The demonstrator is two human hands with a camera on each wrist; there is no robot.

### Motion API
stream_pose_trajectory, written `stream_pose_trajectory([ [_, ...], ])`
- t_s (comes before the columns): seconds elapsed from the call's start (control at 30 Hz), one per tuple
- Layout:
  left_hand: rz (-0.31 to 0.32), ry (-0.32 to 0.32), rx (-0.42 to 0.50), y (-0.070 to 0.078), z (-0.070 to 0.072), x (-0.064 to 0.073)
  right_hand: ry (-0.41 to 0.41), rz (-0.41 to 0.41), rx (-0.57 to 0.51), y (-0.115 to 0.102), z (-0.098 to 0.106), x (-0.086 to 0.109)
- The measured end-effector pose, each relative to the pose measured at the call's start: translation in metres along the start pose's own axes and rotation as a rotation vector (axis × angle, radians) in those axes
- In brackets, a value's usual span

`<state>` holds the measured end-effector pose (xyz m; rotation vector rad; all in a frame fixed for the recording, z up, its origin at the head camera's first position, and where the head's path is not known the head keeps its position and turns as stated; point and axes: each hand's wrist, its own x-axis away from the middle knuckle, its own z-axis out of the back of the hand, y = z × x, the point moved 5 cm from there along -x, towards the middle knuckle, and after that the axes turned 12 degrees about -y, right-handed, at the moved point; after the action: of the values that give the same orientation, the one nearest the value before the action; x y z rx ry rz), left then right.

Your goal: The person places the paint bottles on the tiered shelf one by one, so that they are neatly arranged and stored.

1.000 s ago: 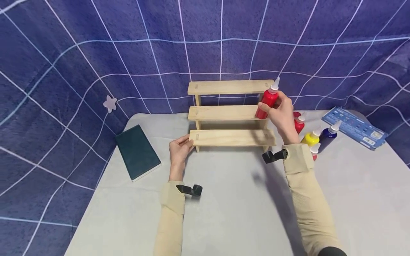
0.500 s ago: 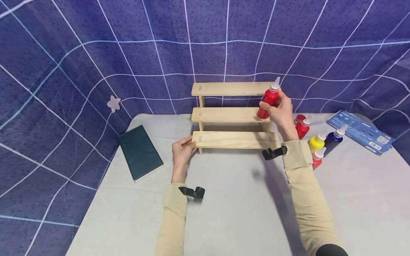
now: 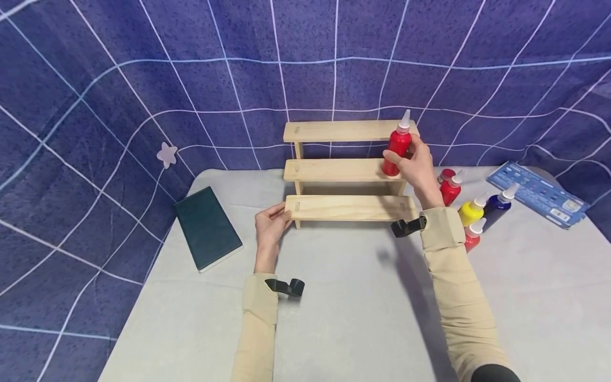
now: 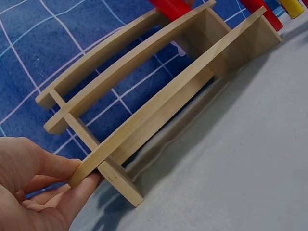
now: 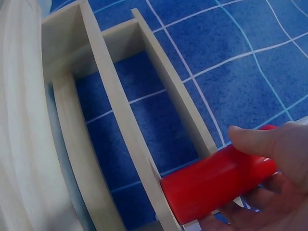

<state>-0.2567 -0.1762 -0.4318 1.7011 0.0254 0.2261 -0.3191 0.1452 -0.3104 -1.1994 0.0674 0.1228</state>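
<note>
A three-tier wooden shelf rack (image 3: 343, 207) stands at the back of the table. My left hand (image 3: 271, 225) pinches the left end of its lowest board between thumb and fingers, clearly seen in the left wrist view (image 4: 43, 180). My right hand (image 3: 418, 165) grips a red squeeze bottle (image 3: 397, 146) with a white pointed nozzle. The bottle is nearly upright at the right end of the middle board (image 3: 339, 170). In the right wrist view, the bottle's base (image 5: 180, 202) meets that board's edge; whether it bears its weight there I cannot tell.
Right of the rack stand red bottles (image 3: 450, 190), a yellow bottle (image 3: 470, 213) and a dark blue bottle (image 3: 496, 207). Behind them lies a blue printed package (image 3: 539, 193). A dark green book (image 3: 208, 228) lies at the left. A blue grid-patterned curtain (image 3: 305, 79) hangs behind the rack.
The red bottle has turned from leaning right to nearly upright, its nozzle shifting left. My left hand keeps its pinch on the lowest board. The head view has shifted slightly.
</note>
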Motion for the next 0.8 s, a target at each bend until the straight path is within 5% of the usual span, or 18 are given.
stream_pose_trajectory([
  [0.3,0.019,-0.003,-0.040,0.000,-0.002,0.000,0.037,0.032,-0.054,-0.012,0.012,0.016],
  [0.8,0.024,0.003,-0.074,-0.002,-0.001,0.000,0.071,0.269,-0.169,-0.033,0.045,0.082],
])
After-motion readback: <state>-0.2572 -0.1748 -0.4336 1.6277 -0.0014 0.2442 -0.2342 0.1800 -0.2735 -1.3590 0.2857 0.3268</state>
